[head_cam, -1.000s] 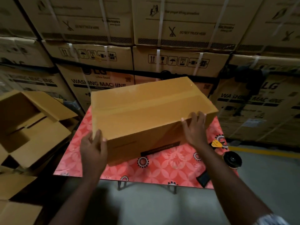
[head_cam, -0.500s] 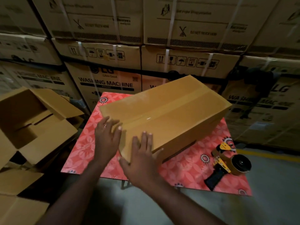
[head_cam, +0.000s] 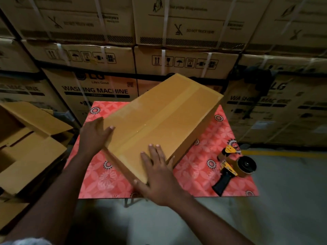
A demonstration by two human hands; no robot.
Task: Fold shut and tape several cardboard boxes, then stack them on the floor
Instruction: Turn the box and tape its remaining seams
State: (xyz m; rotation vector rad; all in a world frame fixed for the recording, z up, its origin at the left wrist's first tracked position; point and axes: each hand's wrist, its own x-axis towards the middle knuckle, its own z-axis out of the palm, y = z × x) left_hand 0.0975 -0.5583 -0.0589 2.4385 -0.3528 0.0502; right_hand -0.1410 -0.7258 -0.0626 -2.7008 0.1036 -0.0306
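Printed washing-machine cartons (head_cam: 187,32) stand behind the red flower-patterned table (head_cam: 194,174), and open tan cartons (head_cam: 30,147) lie left of it. On the table, the taped tan cardboard box (head_cam: 162,117) has swung more diagonal than a moment ago. The left hand (head_cam: 93,135) and right hand (head_cam: 155,172) press it with straight fingers, both now at its near end. A yellow-and-black tape dispenser (head_cam: 233,167) lies on the table's right side.

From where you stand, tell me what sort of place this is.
Most likely an appliance warehouse or stockroom: strapped cartons printed WASHING MACHINE are stacked high behind the table, the floor is bare concrete with a yellow line, and a tape dispenser lies beside the closed box.
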